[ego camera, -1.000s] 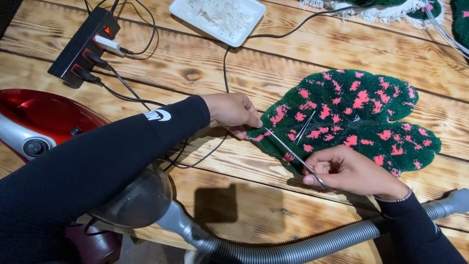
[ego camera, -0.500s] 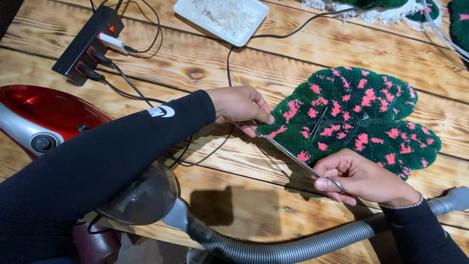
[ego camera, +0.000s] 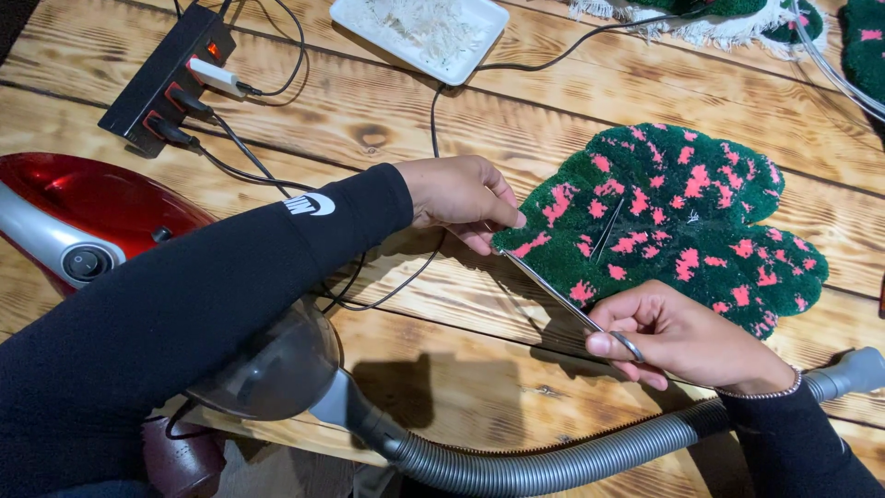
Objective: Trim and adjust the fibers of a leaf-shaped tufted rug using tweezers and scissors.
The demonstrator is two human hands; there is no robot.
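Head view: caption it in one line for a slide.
Left hand pins a green-and-pink tufted rug while right hand trims its edge with scissors.

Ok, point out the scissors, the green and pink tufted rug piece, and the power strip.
scissors (ego camera: 553,293), head view, on the long closed blades.
green and pink tufted rug piece (ego camera: 673,212), head view, on the middle of its pile.
power strip (ego camera: 166,78), head view, on its black top face.

Green tufted rug piece (ego camera: 682,221) with pink flecks, on plank table (ego camera: 572,101). Left hand (ego camera: 458,198) pinches its left edge; right hand (ego camera: 687,337) grips scissors (ego camera: 572,304) there.
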